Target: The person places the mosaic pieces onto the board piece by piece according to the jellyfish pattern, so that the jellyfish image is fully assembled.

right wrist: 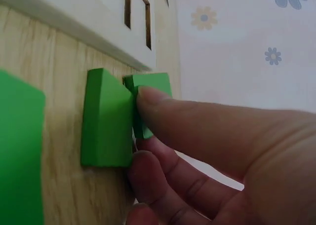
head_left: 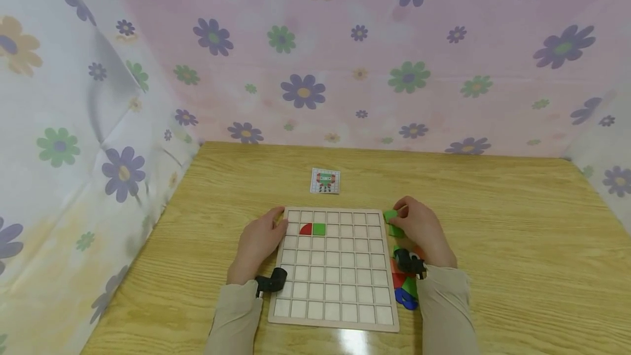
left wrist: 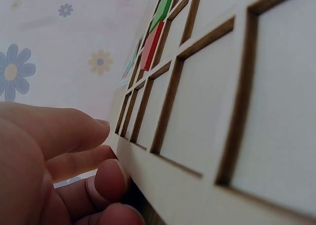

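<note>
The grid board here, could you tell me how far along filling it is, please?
Barely begun. Done: a red piece and a green piece sit side by side in the second row of the board. In hand: the right hand pinches a green tile beside the board, while the left hand steadies its edge. Left: every other cell is bare, and more pieces wait by the right wrist.

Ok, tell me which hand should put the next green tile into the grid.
The right hand, probably. It already pinches a green tile beside the grid board, with other green tiles next to it. The left hand rests against the board's left edge, holding no tile.
</note>
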`<move>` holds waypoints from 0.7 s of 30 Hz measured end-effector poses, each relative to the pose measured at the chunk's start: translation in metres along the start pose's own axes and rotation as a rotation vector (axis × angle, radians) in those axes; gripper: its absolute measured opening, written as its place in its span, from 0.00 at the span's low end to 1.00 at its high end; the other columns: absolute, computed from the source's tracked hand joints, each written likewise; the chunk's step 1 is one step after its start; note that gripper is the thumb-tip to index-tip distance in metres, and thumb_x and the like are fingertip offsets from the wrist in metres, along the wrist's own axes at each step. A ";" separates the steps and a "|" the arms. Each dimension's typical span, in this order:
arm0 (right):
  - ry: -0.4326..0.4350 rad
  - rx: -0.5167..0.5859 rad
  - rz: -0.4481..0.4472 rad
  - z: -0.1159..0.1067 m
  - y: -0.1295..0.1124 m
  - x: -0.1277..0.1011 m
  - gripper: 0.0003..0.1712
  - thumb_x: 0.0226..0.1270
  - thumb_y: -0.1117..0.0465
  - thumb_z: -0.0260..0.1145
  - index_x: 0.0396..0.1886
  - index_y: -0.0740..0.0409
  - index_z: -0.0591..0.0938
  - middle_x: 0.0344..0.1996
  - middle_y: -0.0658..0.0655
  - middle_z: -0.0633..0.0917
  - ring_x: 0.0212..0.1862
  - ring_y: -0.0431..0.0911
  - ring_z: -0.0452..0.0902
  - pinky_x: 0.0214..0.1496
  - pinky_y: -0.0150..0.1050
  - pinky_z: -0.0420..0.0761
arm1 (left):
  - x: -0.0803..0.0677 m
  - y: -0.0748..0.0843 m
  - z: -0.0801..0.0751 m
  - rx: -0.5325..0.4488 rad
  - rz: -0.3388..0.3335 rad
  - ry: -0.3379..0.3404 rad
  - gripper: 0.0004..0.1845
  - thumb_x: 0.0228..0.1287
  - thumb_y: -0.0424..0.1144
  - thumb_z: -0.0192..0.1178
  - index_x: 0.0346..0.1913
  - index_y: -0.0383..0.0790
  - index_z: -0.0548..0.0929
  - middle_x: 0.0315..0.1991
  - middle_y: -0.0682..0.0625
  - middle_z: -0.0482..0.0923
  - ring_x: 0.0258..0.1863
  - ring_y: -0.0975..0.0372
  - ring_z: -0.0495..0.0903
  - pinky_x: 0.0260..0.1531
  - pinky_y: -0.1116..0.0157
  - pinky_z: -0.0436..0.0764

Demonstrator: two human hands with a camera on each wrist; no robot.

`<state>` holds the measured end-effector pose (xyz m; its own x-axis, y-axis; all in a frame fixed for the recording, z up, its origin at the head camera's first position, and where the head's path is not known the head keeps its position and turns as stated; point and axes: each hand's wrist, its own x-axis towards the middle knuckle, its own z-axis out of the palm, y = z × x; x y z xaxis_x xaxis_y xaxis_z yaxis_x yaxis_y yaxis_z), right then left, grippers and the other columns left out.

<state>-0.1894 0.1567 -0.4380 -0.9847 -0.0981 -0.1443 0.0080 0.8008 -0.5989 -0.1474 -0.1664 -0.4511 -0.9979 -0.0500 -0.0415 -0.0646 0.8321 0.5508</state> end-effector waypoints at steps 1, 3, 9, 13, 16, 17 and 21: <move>-0.001 0.005 -0.004 0.000 0.000 0.000 0.16 0.57 0.58 0.64 0.42 0.61 0.73 0.33 0.57 0.76 0.33 0.49 0.70 0.36 0.43 0.68 | 0.000 0.000 0.000 0.001 0.001 0.001 0.22 0.63 0.49 0.50 0.59 0.47 0.72 0.19 0.55 0.71 0.19 0.61 0.68 0.22 0.63 0.67; -0.005 0.018 -0.014 0.001 0.000 0.000 0.15 0.57 0.58 0.63 0.41 0.61 0.73 0.31 0.56 0.75 0.31 0.48 0.69 0.34 0.42 0.67 | 0.000 -0.001 0.001 0.003 -0.001 0.002 0.22 0.63 0.49 0.50 0.59 0.47 0.72 0.19 0.55 0.71 0.19 0.61 0.68 0.22 0.63 0.67; -0.025 0.044 -0.026 -0.001 0.002 0.000 0.15 0.58 0.57 0.62 0.40 0.61 0.73 0.30 0.55 0.75 0.31 0.48 0.68 0.33 0.40 0.66 | 0.001 -0.002 0.002 -0.002 -0.001 -0.002 0.22 0.63 0.48 0.50 0.59 0.46 0.72 0.18 0.55 0.70 0.18 0.61 0.68 0.21 0.64 0.66; -0.034 0.062 -0.041 -0.004 0.001 -0.001 0.16 0.60 0.53 0.61 0.40 0.60 0.73 0.33 0.56 0.75 0.33 0.48 0.69 0.34 0.41 0.67 | 0.001 -0.002 0.003 -0.006 -0.004 0.002 0.22 0.63 0.49 0.50 0.59 0.47 0.72 0.19 0.55 0.71 0.19 0.61 0.68 0.21 0.64 0.66; -0.027 0.068 -0.049 -0.006 -0.001 -0.001 0.17 0.61 0.51 0.59 0.40 0.59 0.73 0.35 0.57 0.76 0.35 0.49 0.70 0.35 0.42 0.68 | 0.001 -0.003 0.003 -0.002 0.003 0.014 0.22 0.63 0.49 0.50 0.58 0.47 0.72 0.19 0.55 0.71 0.19 0.61 0.68 0.21 0.64 0.67; -0.025 0.068 -0.050 -0.007 -0.002 0.000 0.17 0.61 0.50 0.59 0.40 0.59 0.73 0.35 0.57 0.76 0.36 0.49 0.70 0.35 0.42 0.68 | 0.001 -0.003 0.003 -0.001 0.006 0.015 0.22 0.63 0.48 0.50 0.58 0.47 0.72 0.19 0.55 0.71 0.19 0.61 0.68 0.21 0.64 0.67; -0.036 0.076 -0.049 -0.006 -0.004 0.000 0.16 0.63 0.50 0.58 0.40 0.59 0.73 0.37 0.57 0.76 0.36 0.49 0.71 0.35 0.41 0.69 | 0.001 -0.003 0.003 -0.003 0.014 0.011 0.22 0.63 0.48 0.50 0.58 0.46 0.72 0.18 0.55 0.70 0.18 0.62 0.68 0.20 0.64 0.66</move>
<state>-0.1905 0.1574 -0.4305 -0.9774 -0.1583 -0.1404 -0.0257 0.7476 -0.6636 -0.1482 -0.1676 -0.4558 -0.9987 -0.0442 -0.0247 -0.0505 0.8311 0.5539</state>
